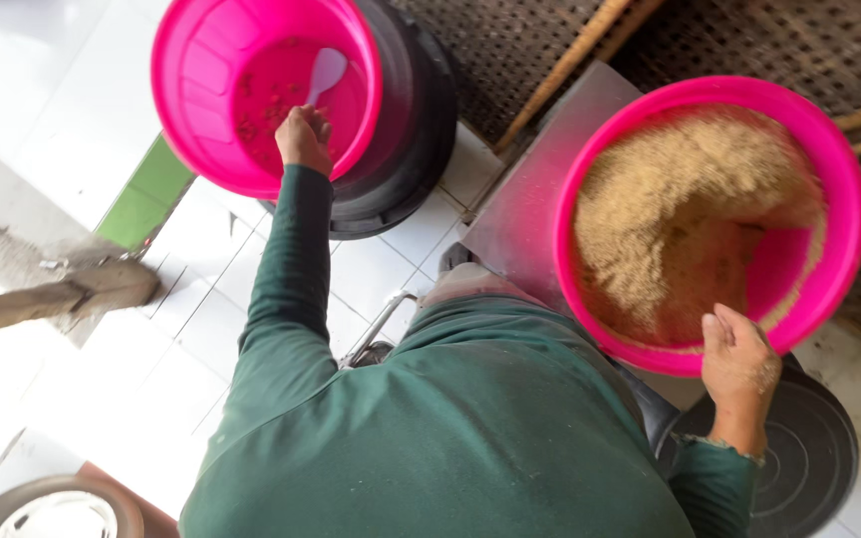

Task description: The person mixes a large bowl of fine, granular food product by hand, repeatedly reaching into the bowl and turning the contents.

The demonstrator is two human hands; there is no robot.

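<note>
The left hand (303,137) closes around a white scoop (325,72) inside the near-empty pink basin (191,90) resting on a black drum (421,130). The right hand (739,361), fingers together, steadies the rim of the grain-filled pink basin (839,189) on the metal scale platform (530,209).

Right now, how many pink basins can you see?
2. One pink basin sits upper left on a black drum, the left hand at its rim by a white scoop. The other, right, holds tan meal, right hand on its rim.

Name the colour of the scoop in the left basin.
White scoop, best seen in the head view.
</note>
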